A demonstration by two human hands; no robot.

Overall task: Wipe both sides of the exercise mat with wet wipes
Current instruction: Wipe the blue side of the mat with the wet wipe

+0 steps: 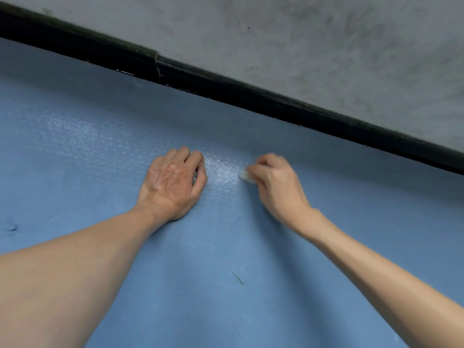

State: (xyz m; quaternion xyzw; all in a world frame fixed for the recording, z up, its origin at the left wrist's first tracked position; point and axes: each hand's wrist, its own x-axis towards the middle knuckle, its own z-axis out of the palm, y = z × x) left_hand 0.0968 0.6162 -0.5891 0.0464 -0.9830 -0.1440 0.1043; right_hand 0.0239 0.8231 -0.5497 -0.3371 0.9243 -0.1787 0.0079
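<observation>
The blue exercise mat (226,259) runs out of frame left, right and near, with open surface all round the hands. A black strip (226,90) borders its far edge against the grey floor (326,46). The blurred right hand (276,183) pinches a small white wet wipe (245,175) against the mat. The left hand (173,183) rests nearby, fingers curled under; whether they hold anything is hidden.

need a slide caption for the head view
Right hand pinches a wipe against the blue mat; left hand rests curled beside a shiny patch.
</observation>
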